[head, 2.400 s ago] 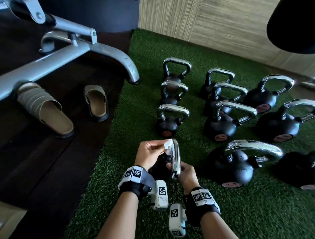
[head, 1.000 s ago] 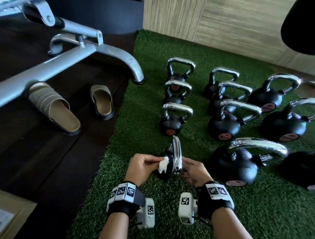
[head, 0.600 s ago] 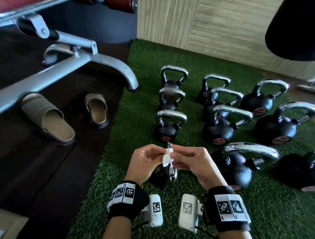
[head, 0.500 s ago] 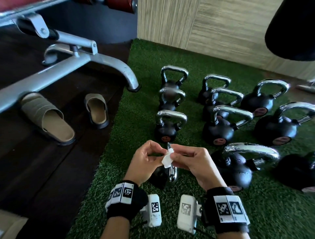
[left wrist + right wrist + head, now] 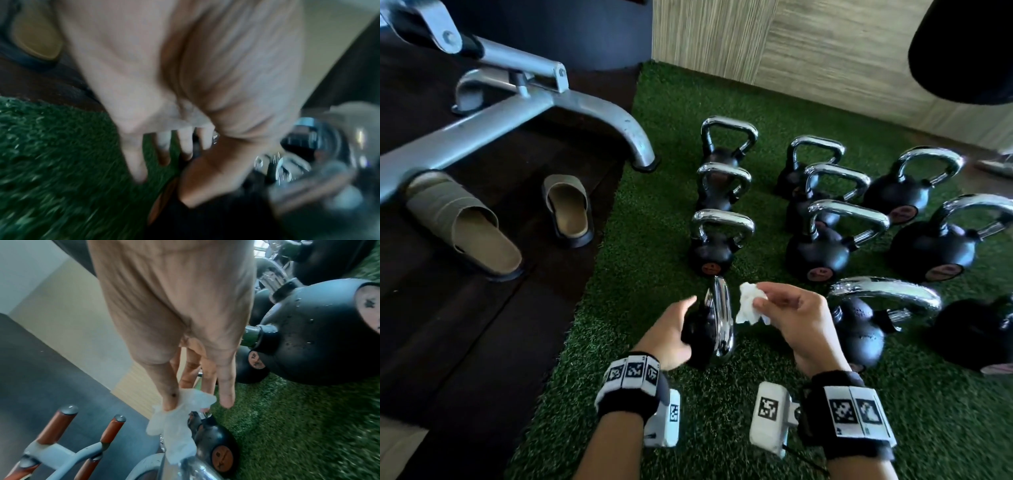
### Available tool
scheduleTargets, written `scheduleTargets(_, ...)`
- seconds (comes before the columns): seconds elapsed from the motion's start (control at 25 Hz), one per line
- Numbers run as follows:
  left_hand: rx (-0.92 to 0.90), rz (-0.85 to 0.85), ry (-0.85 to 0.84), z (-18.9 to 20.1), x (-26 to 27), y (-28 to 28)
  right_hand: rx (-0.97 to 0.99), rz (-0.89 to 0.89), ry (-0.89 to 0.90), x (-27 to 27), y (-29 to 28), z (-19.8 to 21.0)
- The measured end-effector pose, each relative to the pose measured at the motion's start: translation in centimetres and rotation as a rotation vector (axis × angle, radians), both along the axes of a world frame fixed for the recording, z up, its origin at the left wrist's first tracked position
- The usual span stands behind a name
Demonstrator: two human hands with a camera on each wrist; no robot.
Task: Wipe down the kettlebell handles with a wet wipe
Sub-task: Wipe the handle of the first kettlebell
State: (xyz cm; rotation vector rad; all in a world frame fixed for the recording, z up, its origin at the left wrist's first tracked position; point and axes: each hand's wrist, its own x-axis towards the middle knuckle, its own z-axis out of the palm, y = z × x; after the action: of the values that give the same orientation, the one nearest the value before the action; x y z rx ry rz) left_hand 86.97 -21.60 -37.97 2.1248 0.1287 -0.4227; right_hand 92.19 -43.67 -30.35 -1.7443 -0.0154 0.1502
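A small black kettlebell stands on the green turf point(image 5: 722, 428), its chrome handle point(image 5: 720, 322) edge-on to me. My left hand point(image 5: 671, 332) lies against the left side of its black body point(image 5: 205, 219). The fingers point(image 5: 185, 146) are spread and fairly straight in the blurred left wrist view. My right hand point(image 5: 791, 318) hovers just right of the handle, apart from it. Between thumb and fingers point(image 5: 170, 394) it pinches a crumpled white wet wipe point(image 5: 748, 308), which dangles over the chrome handle point(image 5: 195, 470) in the right wrist view point(image 5: 176, 426).
Several more black kettlebells with chrome handles stand in rows on the turf; the nearest are ahead point(image 5: 710, 250) and to the right point(image 5: 859, 329). A grey bench frame point(image 5: 517, 102) and two slippers point(image 5: 568, 212) sit on the dark floor at left. A wood-look wall point(image 5: 791, 41) closes the far side.
The wipe has passed from my left hand into my right, which drew away to the right of the handle. My left hand dropped from the handle top to the kettlebell's body.
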Motion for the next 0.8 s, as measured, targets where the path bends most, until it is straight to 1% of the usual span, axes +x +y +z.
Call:
scheduleTargets(0.04, 0.063, -0.076, 0.074, -1.2, 0.0, -0.6, 0.074, -0.036, 0.046, 0.1, -0.5, -0.6)
scheduleTargets(0.08, 0.070, -0.086, 0.125, -2.1, -0.1, -1.7, 0.147, -0.069, 0.098, 0.1, -1.0, -1.4)
scheduleTargets(0.12, 0.049, -0.032, 0.122, -2.6, -0.2, -2.9, 0.192, -0.107, 0.132, 0.2, -1.3, -2.1)
scheduleTargets(0.16, 0.023, 0.058, 0.067, -3.1, -0.5, -4.0, 0.202, -0.149, 0.150, 0.3, -1.4, -2.9)
scheduleTargets(0.2, 0.008, 0.145, -0.022, -3.6, -0.6, -4.8, 0.186, -0.182, 0.162, 0.5, -1.3, -3.7)
scheduleTargets(0.28, -0.003, 0.220, -0.182, -4.5, -0.7, -5.2, 0.113, -0.199, 0.193, 0.8, -0.7, -5.1)
scheduleTargets(0.32, -0.019, 0.216, -0.213, -4.6, -0.6, -4.8, 0.086, -0.193, 0.218, 0.8, -0.1, -5.8)
scheduleTargets(0.44, -0.117, 0.153, -0.173, -4.4, -0.2, -2.8, -0.003, -0.170, 0.240, 1.6, 2.1, -7.7)
scheduleTargets(0.52, -0.189, 0.168, -0.168, -4.2, 0.1, -2.1, -0.069, -0.176, 0.201, 2.5, 3.8, -8.7)
scheduleTargets(0.6, -0.116, 0.172, -0.156, -3.9, 0.1, -2.0, -0.161, -0.162, 0.153, 3.0, 5.1, -9.1)
scheduleTargets(0.64, -0.094, 0.169, -0.148, -4.0, 0.1, -2.0, -0.245, -0.135, 0.119, 3.1, 5.5, -9.2)
scheduleTargets(0.72, -0.133, 0.175, -0.145, -4.6, 0.3, -2.1, -0.349, -0.102, 0.083, 3.0, 5.7, -9.0)
scheduleTargets(0.8, -0.156, 0.164, -0.164, -5.1, 0.5, -2.1, -0.350, -0.084, 0.074, 3.6, 5.7, -8.6)
